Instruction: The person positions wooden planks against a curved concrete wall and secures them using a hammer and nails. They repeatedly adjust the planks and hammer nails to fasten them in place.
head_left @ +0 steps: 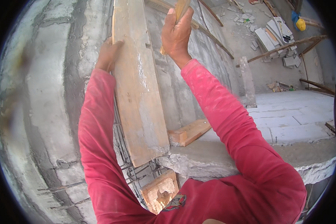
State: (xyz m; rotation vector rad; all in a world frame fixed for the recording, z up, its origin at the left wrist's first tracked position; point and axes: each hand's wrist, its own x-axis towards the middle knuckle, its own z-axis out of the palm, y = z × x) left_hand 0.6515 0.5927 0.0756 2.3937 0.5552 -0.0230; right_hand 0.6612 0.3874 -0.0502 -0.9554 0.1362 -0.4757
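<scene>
A long, wide wooden board (pixel 138 97) with grey cement smears runs away from me over steel reinforcing bars (pixel 132 172). My left hand (pixel 109 55) is closed on its left edge, with the fingertips on the board's face. To the right of the board, my right hand (pixel 177 33) is raised and wrapped round a length of wood (pixel 182 8). This wood looks like a stick or a tool handle; its top end is cut off by the picture's upper edge. Its lower end pokes out below my fist.
A rough block wall (pixel 48 56) with mortar joints rises on the left. A short wooden piece (pixel 193 131) lies on the broken concrete edge (pixel 198 164). Nearer me is a wooden panel (pixel 159 192). White blocks (pixel 267 39), rubble and timber props (pixel 283 47) are farther right.
</scene>
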